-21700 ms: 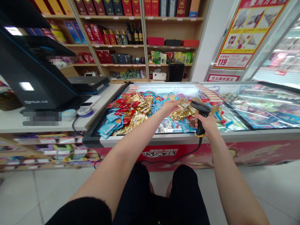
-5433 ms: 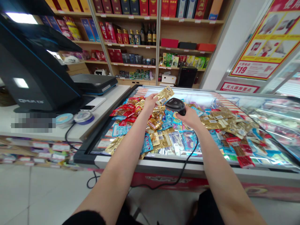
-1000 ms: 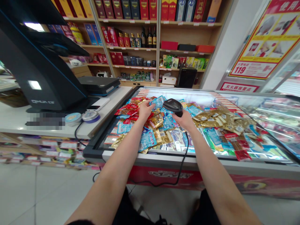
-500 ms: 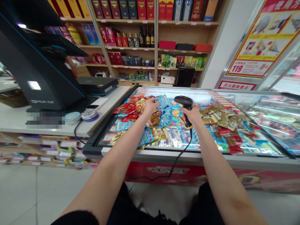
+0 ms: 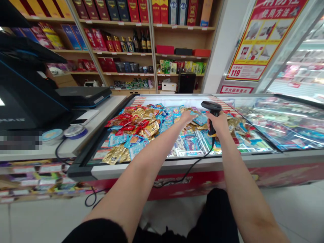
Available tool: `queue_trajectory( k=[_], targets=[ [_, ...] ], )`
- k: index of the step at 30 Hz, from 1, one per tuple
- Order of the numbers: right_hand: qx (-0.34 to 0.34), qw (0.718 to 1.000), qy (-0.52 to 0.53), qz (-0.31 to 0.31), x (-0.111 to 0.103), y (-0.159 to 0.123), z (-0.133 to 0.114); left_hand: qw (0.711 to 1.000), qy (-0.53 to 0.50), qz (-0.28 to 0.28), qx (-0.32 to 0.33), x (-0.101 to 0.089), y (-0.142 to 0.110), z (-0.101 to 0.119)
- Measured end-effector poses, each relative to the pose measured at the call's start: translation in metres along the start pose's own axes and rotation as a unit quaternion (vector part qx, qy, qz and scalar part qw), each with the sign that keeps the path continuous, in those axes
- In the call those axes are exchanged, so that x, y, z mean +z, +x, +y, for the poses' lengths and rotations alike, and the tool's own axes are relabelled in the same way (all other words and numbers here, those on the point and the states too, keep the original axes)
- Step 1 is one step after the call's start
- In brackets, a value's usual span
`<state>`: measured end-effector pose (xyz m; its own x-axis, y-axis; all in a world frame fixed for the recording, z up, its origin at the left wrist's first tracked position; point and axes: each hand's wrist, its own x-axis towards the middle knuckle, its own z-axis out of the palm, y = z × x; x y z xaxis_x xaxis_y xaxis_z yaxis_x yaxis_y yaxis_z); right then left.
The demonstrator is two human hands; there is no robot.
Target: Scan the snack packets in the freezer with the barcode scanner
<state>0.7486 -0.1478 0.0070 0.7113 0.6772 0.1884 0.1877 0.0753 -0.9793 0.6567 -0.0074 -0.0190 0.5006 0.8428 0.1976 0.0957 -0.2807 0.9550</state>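
In the head view, my right hand (image 5: 219, 123) is wrapped round the handle of a black barcode scanner (image 5: 211, 107), held upright above the freezer's glass top. Its black cable hangs from the handle down over the front edge. To its left, my left hand (image 5: 187, 116) is closed, with its fingertips at the edge of a blue snack packet (image 5: 201, 119) beside the scanner; the exact grip is partly hidden. Under and left of this hand spreads a heap of red, gold and blue snack packets (image 5: 141, 125). Gold packets (image 5: 234, 125) lie behind and right of my right hand.
At left, a white counter (image 5: 101, 111) carries a dark checkout machine (image 5: 27, 87), a flat black scale (image 5: 83, 95), a phone and round tubs. Shelves of boxes and bottles (image 5: 143, 42) stand behind. The chest freezer's front edge (image 5: 152, 167) runs before my knees.
My view has turned right. My left hand has moved right from the heap, towards the scanner, with a blue packet at its fingertips. My right hand still holds the scanner, shifted slightly right.
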Motion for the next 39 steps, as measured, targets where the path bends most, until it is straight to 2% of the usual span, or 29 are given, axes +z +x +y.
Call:
queue_trajectory(
  k=[3, 7, 13, 20, 23, 26, 29, 33, 36, 39],
  targets=[
    [0.011, 0.999, -0.033, -0.005, -0.002, -0.001, 0.01, 0.994, 0.107, -0.008, -0.008, -0.001, -0.008, -0.004],
    [0.02, 0.999, -0.033, -0.014, 0.004, -0.003, 0.016, 0.986, 0.166, 0.002, 0.005, -0.029, -0.015, -0.002],
    [0.003, 0.998, -0.032, -0.055, 0.033, -0.013, 0.005, 0.971, 0.235, 0.047, 0.022, -0.09, -0.021, 0.001],
    [-0.015, 0.991, -0.035, -0.124, 0.079, -0.026, -0.003, 0.954, 0.258, 0.146, 0.037, -0.17, -0.026, -0.015],
    [-0.016, 0.987, -0.027, -0.159, 0.099, -0.03, -0.003, 0.942, 0.287, 0.173, 0.024, -0.204, -0.032, -0.023],
    [-0.013, 0.982, -0.029, -0.188, 0.117, -0.033, -0.003, 0.923, 0.335, 0.186, -0.011, -0.229, -0.04, -0.029],
    [-0.005, 0.976, -0.026, -0.217, 0.132, -0.036, -0.001, 0.9, 0.395, 0.178, -0.057, -0.238, -0.046, -0.034],
    [0.011, 0.962, -0.003, -0.272, 0.142, -0.038, 0.004, 0.861, 0.466, 0.182, -0.091, -0.232, -0.047, -0.041],
    [0.031, 0.954, 0.023, -0.296, 0.143, -0.037, 0.009, 0.85, 0.484, 0.18, -0.102, -0.224, -0.043, -0.045],
    [0.034, 0.957, 0.03, -0.287, 0.142, -0.035, 0.011, 0.851, 0.481, 0.174, -0.116, -0.221, -0.037, -0.047]
  ],
)
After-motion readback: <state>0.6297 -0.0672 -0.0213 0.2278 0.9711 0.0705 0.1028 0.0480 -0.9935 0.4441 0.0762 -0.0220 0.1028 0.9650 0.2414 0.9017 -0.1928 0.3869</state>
